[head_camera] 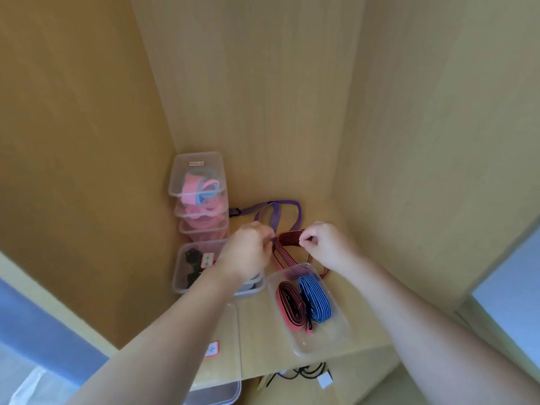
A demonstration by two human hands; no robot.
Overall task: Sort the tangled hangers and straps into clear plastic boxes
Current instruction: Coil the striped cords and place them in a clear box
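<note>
A red and black striped strap (287,238) stretches between my two hands above the shelf. My left hand (251,249) pinches its left end and my right hand (323,244) pinches its right end; the rest trails down toward an open clear box (330,337). That box holds a folded red strap (290,306) and a folded blue strap (315,298). Behind my hands a purple strap (277,211) with a black buckle lies looped on the shelf.
A stack of clear boxes (198,194) with pink and blue pieces stands in the back left corner. In front of it a clear box (184,273) holds black items. A lid with a red label (216,346) lies near the shelf edge. Wooden walls close in on three sides.
</note>
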